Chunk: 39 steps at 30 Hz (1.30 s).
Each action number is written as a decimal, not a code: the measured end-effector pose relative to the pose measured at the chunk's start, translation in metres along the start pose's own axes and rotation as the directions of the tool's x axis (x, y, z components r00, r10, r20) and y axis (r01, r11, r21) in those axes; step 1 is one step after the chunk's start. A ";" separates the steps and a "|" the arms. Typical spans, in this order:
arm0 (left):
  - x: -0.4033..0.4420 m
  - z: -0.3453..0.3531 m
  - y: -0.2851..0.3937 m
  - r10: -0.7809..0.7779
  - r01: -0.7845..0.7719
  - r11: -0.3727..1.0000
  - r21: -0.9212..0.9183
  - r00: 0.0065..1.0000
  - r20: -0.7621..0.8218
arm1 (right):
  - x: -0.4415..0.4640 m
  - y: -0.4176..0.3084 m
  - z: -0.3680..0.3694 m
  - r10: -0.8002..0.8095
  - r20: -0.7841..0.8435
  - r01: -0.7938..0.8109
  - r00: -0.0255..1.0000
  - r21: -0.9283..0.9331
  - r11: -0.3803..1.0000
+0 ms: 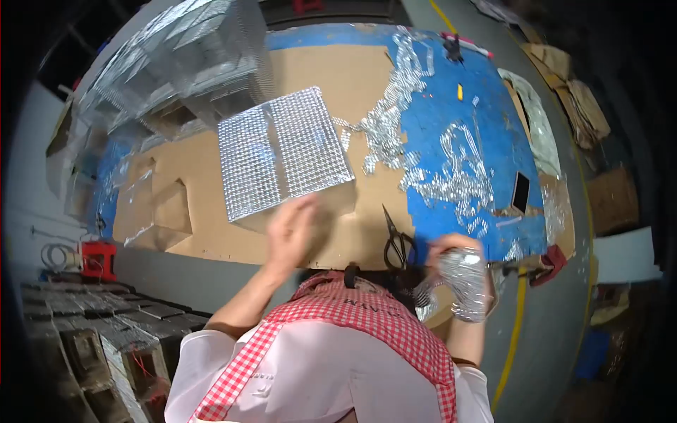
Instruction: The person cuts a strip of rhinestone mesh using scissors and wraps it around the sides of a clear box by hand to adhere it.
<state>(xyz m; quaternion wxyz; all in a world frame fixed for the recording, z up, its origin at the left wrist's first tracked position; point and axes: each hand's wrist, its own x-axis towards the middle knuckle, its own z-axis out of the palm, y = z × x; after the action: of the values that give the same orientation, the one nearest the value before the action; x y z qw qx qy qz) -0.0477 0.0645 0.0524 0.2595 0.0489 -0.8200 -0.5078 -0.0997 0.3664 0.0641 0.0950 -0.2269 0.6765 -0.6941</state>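
Observation:
A box point(285, 151) with a shiny, silver patterned top and a strip across its middle sits on brown cardboard point(331, 70). My left hand point(291, 229) is at the box's near side, fingers together and slightly blurred; whether it touches the box I cannot tell. At the table's near edge my right hand point(455, 247) is wrapped round a roll of shiny clear material point(465, 282). Black-handled scissors point(399, 247) lie between the hands, blades pointing away. Silver beaded strips point(384, 130) are heaped right of the box, with more strips point(458, 187) on the blue surface.
Stacked silvery boxes point(190, 63) stand at the back left. An open clear form point(166, 211) lies on the left. A phone point(520, 192), a yellow item point(460, 92) and a pink marker point(476, 48) lie on the right. Dark boxes point(134, 331) are stacked at lower left.

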 end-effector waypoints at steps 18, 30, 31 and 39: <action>-0.013 -0.124 -0.086 -0.505 0.426 0.856 -0.291 0.809 -0.300 | 0.088 0.057 0.090 0.326 0.376 -0.445 0.867 0.293 0.846; -0.027 -0.111 -0.060 0.014 0.236 0.932 0.274 0.733 -0.680 | 0.035 0.066 0.132 -0.054 0.063 0.075 0.997 -0.409 0.909; -0.035 -0.097 -0.042 -0.114 0.213 0.966 0.144 0.856 -0.503 | 0.036 0.064 0.133 -0.125 0.084 0.150 0.989 -0.462 0.874; -0.072 0.014 -0.036 -0.403 0.454 0.891 -0.021 0.811 0.424 | 0.041 0.075 0.127 0.063 0.122 -0.035 0.990 -0.221 0.975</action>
<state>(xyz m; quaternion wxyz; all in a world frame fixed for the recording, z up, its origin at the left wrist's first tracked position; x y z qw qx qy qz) 0.0011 0.0832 -0.0102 -0.0362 0.1096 -0.7910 -0.6009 -0.0926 0.2292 -0.0043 0.1301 -0.2633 0.7466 -0.5969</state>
